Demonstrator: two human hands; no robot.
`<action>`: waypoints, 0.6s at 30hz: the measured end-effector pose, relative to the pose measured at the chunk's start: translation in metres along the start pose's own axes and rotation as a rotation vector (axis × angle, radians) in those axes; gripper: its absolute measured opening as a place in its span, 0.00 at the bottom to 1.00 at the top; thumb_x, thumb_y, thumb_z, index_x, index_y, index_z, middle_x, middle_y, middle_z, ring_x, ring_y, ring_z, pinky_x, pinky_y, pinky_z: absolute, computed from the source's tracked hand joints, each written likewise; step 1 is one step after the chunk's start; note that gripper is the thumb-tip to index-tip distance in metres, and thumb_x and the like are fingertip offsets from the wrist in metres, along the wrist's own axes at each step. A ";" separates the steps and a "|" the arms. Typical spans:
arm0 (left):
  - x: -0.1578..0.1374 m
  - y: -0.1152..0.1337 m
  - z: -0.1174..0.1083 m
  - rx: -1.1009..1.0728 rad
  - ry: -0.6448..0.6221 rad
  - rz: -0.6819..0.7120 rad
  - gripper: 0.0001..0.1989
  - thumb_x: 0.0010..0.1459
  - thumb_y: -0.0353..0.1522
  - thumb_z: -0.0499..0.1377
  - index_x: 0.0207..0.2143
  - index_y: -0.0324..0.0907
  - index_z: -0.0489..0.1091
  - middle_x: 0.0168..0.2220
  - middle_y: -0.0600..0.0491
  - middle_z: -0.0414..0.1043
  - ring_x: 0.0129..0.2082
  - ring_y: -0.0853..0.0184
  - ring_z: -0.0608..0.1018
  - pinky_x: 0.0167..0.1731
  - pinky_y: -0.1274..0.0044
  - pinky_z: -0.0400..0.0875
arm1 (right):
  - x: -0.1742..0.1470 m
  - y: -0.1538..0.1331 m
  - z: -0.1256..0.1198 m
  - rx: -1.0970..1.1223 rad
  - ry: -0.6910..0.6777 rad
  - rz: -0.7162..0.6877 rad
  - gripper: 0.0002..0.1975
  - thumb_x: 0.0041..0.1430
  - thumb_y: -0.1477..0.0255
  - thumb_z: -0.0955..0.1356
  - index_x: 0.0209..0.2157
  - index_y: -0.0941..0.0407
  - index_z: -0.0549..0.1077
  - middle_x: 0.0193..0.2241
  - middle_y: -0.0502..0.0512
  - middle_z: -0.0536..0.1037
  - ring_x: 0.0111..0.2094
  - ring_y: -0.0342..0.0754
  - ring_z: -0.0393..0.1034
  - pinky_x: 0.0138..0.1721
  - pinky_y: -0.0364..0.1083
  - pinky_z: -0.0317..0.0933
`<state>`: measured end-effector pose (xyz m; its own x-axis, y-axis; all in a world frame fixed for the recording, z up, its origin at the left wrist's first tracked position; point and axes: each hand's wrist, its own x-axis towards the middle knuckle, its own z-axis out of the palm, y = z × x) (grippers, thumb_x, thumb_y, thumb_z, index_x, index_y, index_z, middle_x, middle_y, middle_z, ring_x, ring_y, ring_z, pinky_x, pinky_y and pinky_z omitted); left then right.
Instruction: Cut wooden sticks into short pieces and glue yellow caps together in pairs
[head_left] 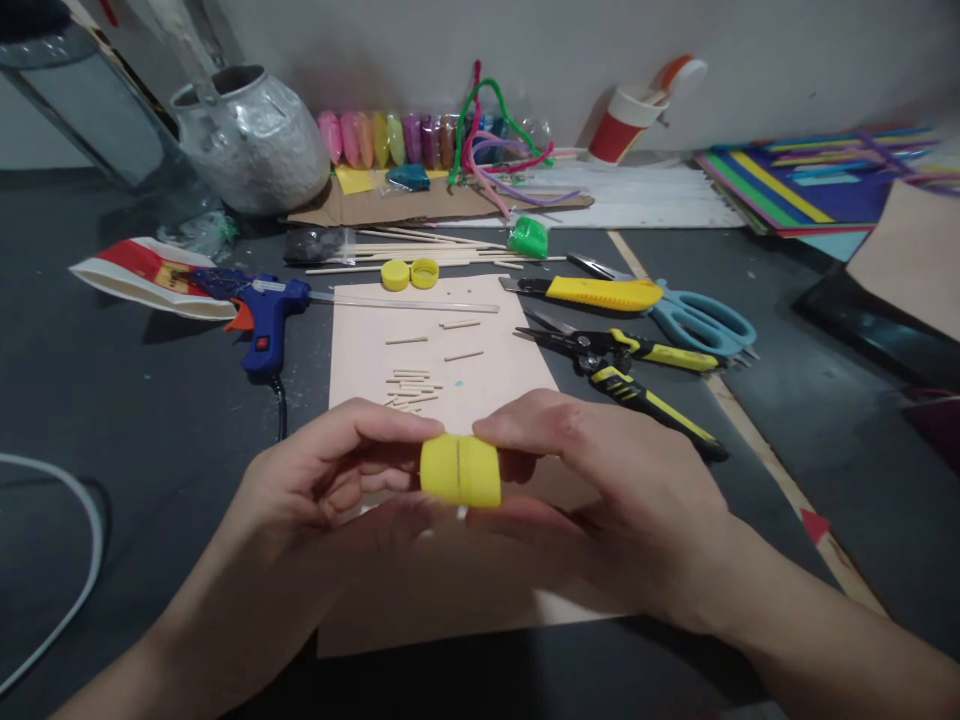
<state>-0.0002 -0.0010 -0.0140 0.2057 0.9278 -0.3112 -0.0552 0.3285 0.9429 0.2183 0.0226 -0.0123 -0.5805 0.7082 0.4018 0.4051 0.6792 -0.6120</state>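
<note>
Yellow caps (pixel 460 471) meet, their insides hidden.

Two hands press a pair of yellow caps (pixel 460 470) together, low in the centre of the frame.
The left hand (pixel 315 500) pinches one side and the right hand (pixel 630 490) the other, a thin seam showing between, all above a pale sheet (pixel 360 345) with short cut sticks (pixel 412 386) scattered mid-frame. I can see a blue glue gun (pixel 266 310) left of centre; right of centre lie a yellow cutter (pixel 600 292), blue-handled scissors (pixel 701 318) and black-and-yellow pliers (pixel 652 400). A silvery pot (pixel 255 145) stands upper left, and a red-and-white cup (pixel 619 125) leans upper right.
</note>
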 end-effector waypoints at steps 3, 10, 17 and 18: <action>-0.001 0.000 -0.002 0.053 -0.016 -0.002 0.12 0.52 0.33 0.70 0.40 0.52 0.78 0.37 0.58 0.82 0.33 0.68 0.83 0.30 0.85 0.77 | 0.002 0.001 -0.001 0.006 -0.020 -0.009 0.13 0.64 0.67 0.71 0.43 0.62 0.71 0.33 0.49 0.75 0.34 0.38 0.69 0.35 0.37 0.61; 0.001 -0.001 -0.005 0.090 -0.048 0.076 0.13 0.54 0.31 0.69 0.42 0.55 0.78 0.40 0.59 0.82 0.36 0.70 0.83 0.34 0.86 0.76 | 0.002 0.001 -0.001 0.012 -0.017 -0.007 0.12 0.63 0.68 0.71 0.42 0.62 0.71 0.33 0.48 0.75 0.34 0.37 0.69 0.37 0.35 0.60; 0.001 0.001 -0.001 0.058 0.001 0.080 0.11 0.52 0.31 0.70 0.39 0.56 0.79 0.39 0.60 0.81 0.35 0.71 0.83 0.36 0.87 0.76 | 0.001 0.000 0.000 0.018 -0.016 0.014 0.13 0.63 0.67 0.72 0.43 0.62 0.70 0.33 0.47 0.75 0.33 0.37 0.68 0.36 0.35 0.60; 0.001 0.001 0.000 0.052 0.009 0.086 0.11 0.52 0.31 0.70 0.38 0.56 0.80 0.39 0.60 0.81 0.37 0.71 0.83 0.37 0.87 0.76 | 0.001 0.000 0.000 0.016 -0.012 0.008 0.13 0.63 0.67 0.71 0.43 0.62 0.70 0.33 0.47 0.75 0.33 0.37 0.68 0.37 0.35 0.60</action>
<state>-0.0001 0.0005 -0.0132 0.1931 0.9539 -0.2297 -0.0216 0.2382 0.9710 0.2178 0.0238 -0.0120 -0.5858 0.7110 0.3890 0.3980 0.6704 -0.6262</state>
